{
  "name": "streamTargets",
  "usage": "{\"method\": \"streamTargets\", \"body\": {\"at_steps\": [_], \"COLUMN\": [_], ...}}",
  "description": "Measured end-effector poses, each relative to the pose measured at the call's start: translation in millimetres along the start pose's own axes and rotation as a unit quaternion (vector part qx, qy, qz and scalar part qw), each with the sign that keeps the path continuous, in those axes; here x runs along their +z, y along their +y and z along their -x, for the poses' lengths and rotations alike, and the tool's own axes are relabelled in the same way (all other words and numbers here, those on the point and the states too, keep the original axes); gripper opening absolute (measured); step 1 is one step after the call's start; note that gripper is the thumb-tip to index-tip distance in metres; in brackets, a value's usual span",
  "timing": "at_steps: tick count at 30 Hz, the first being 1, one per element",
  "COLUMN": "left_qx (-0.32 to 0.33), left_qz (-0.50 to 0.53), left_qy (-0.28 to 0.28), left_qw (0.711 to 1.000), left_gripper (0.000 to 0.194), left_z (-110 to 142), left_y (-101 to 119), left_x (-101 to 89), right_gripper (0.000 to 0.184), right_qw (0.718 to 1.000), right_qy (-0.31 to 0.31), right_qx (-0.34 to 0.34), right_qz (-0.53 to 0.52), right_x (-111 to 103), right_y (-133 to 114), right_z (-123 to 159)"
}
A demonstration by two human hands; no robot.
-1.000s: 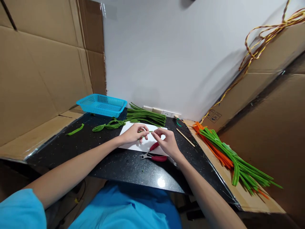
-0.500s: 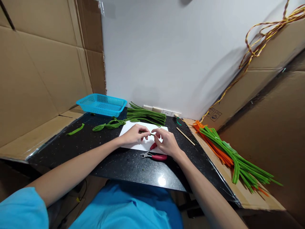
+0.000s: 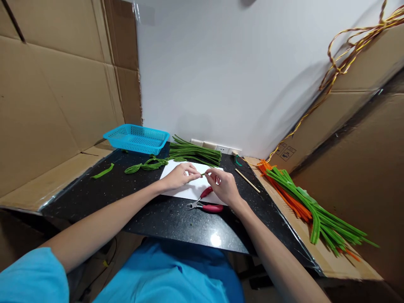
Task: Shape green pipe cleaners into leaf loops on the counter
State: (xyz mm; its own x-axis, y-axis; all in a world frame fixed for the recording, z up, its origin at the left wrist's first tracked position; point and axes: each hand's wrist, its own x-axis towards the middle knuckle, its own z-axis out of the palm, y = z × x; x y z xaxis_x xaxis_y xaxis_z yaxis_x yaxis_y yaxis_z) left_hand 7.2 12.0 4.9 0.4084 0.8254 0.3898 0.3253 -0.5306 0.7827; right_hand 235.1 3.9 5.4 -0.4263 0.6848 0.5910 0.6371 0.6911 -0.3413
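Observation:
Over a white sheet of paper (image 3: pixel 179 191), my left hand (image 3: pixel 179 176) and my right hand (image 3: pixel 224 185) pinch the two ends of a short green pipe cleaner (image 3: pixel 203 174) between thumb and fingers. Most of that piece is hidden by the fingertips. Just below my right hand lie cutting pliers with red handles (image 3: pixel 212 208), jaws pointing left, partly on the paper. Behind the hands rests a thick bundle of dark green pipe cleaners (image 3: pixel 195 152). Looped green pipe cleaner shapes (image 3: pixel 147 165) lie to the left of the paper.
A blue plastic basket (image 3: pixel 135 145) stands at the back left. A light green strip (image 3: pixel 103 171) lies in front of it. To the right are a thin wooden stick (image 3: pixel 248 181), then orange (image 3: pixel 287 195) and bright green pipe cleaners (image 3: pixel 328 219) on cardboard. Cardboard walls flank the black table (image 3: pixel 151 223).
My fingertips have shifted slightly, and the right fingers now pinch the green piece more closely. The view has moved a little; the other objects stay in place.

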Motion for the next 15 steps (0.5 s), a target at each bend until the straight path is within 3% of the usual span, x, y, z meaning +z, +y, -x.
{"method": "streamTargets", "body": {"at_steps": [6,12,15], "left_qx": [-0.021,-0.078,-0.088], "left_qz": [0.077,0.197,0.221], "left_qy": [-0.031,-0.024,-0.038], "left_qw": [0.996,0.977,0.971], "left_gripper": [0.024,0.031,0.028], "left_z": [-1.4,-1.7,-0.3], "left_y": [3.1,4.7,4.5], "left_x": [2.2,3.5,3.3], "right_gripper": [0.024,0.054,0.051], "right_qw": [0.999,0.996,0.994], "right_qy": [0.013,-0.004,-0.032], "right_qx": [0.003,-0.080,-0.101], "right_qz": [-0.036,-0.041,-0.029], "right_x": [-0.7,-5.4,-5.5], "right_y": [-3.8,-7.7,-8.1], "right_z": [1.5,1.9,1.1]}}
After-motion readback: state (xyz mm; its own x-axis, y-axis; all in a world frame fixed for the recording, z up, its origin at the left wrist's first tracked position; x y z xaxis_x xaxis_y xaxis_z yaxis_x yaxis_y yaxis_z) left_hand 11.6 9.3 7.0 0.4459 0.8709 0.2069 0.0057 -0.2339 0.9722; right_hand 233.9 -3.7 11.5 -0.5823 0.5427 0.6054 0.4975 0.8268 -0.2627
